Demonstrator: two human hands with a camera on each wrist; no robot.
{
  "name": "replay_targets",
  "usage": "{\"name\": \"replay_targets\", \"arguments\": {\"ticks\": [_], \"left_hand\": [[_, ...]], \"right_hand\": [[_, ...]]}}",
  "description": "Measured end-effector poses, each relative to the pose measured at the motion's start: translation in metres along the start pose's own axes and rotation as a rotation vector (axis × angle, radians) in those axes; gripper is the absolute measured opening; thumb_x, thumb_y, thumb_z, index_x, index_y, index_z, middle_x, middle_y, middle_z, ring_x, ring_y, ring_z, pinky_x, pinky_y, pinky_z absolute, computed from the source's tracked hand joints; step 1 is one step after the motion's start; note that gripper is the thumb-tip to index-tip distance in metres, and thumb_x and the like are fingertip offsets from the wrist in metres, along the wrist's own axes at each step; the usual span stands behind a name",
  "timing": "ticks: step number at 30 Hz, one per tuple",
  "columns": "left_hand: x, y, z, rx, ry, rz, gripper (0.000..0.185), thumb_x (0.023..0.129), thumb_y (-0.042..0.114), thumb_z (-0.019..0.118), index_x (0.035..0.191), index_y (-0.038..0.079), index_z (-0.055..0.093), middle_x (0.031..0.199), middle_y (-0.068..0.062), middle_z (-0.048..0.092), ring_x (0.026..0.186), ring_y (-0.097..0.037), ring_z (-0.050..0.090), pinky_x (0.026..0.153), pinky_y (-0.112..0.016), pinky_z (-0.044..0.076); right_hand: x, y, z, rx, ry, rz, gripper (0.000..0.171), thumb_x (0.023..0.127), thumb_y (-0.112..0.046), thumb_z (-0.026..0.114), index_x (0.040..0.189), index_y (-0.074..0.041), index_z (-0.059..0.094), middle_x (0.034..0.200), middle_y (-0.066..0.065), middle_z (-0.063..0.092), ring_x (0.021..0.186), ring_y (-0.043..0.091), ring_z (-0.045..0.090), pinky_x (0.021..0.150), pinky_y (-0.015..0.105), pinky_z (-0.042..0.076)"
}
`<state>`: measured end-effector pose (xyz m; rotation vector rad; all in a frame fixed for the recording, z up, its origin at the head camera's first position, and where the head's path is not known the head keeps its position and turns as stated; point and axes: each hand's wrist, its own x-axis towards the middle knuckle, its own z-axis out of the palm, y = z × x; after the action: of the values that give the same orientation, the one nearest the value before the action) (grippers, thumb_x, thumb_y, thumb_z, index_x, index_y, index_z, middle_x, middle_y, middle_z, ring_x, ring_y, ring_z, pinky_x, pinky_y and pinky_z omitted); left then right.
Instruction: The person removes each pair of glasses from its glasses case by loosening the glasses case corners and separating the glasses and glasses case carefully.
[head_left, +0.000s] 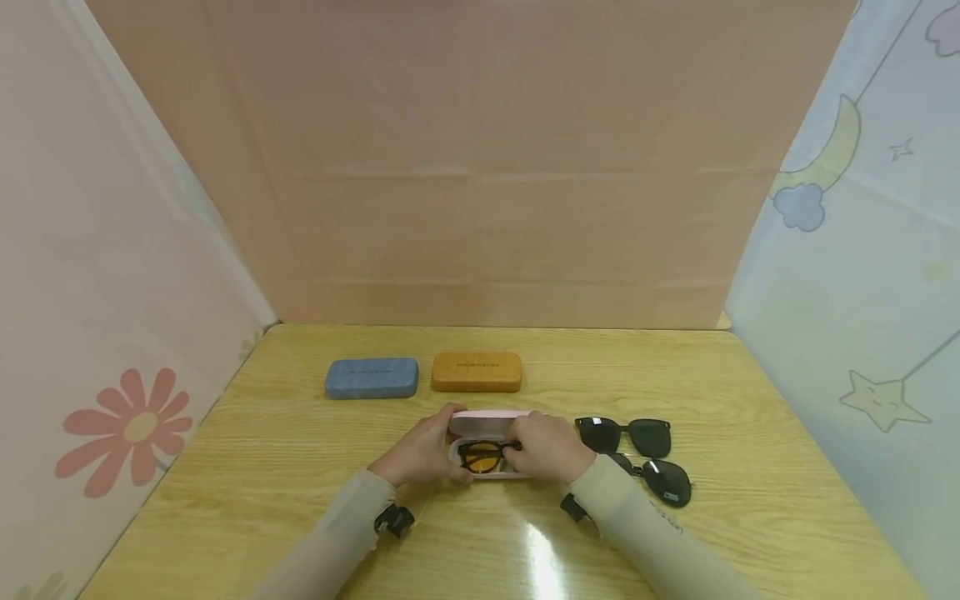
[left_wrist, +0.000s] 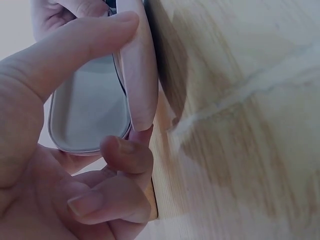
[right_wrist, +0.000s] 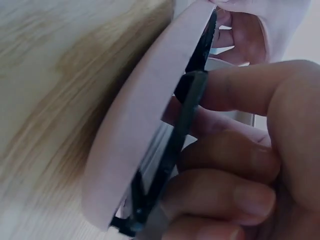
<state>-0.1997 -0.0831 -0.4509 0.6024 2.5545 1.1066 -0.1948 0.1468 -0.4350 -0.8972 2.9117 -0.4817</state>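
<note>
An open pink glasses case [head_left: 486,414] with a grey lining lies near the middle of the table, its lid raised at the back. My left hand [head_left: 423,454] grips the case's left end; in the left wrist view the thumb [left_wrist: 100,35] crosses onto the pink shell, with fingers under the other side. Black-framed glasses with orange lenses [head_left: 480,458] are partly inside the case. Their dark frame [right_wrist: 186,117] shows along the pink edge in the right wrist view. My right hand [head_left: 551,447] pinches the frame at its right side, the other fingers curled.
Behind the case lie a closed blue glasses case [head_left: 371,378] and a closed orange one [head_left: 476,372]. Right of my right hand are square black sunglasses [head_left: 649,437] and, closer to me, rounder dark sunglasses [head_left: 667,483], partly hidden by the sleeve. Patterned side walls flank the wooden table [head_left: 262,467].
</note>
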Motion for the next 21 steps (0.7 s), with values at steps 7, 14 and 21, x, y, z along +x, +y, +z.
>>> {"name": "replay_targets", "arguments": {"ticks": [7,14,21], "left_hand": [[0.0004,-0.0020,0.0005,0.010,0.003,-0.008,0.102,0.069,0.025,0.094,0.149,0.002,0.035,0.131,-0.015,0.060,0.117,-0.029,0.059,0.098,-0.048,0.047],[0.0009,-0.0029,0.0022,0.031,0.010,0.006,0.104,0.069,0.027,0.094,0.150,0.001,0.034,0.127,-0.015,0.061,0.111,-0.025,0.060,0.093,-0.046,0.049],[-0.0011,-0.0027,0.0009,0.015,0.020,-0.009,0.106,0.068,0.026,0.094,0.151,0.000,0.033,0.120,-0.012,0.062,0.105,-0.022,0.059,0.089,-0.045,0.049]], "right_hand": [[-0.0017,0.0019,0.0022,-0.027,0.008,-0.009,0.025,0.089,-0.021,0.067,0.064,-0.023,0.062,0.058,-0.012,0.049,0.049,0.005,0.041,0.044,0.025,0.032],[-0.0042,0.0028,0.0028,-0.046,0.041,-0.030,0.027,0.090,-0.022,0.066,0.064,-0.026,0.063,0.057,-0.014,0.048,0.048,0.004,0.039,0.043,0.025,0.032],[-0.0073,0.0046,0.0011,-0.059,0.075,-0.061,0.022,0.091,-0.021,0.065,0.069,-0.024,0.068,0.057,-0.014,0.049,0.048,0.003,0.037,0.042,0.024,0.030]]}}
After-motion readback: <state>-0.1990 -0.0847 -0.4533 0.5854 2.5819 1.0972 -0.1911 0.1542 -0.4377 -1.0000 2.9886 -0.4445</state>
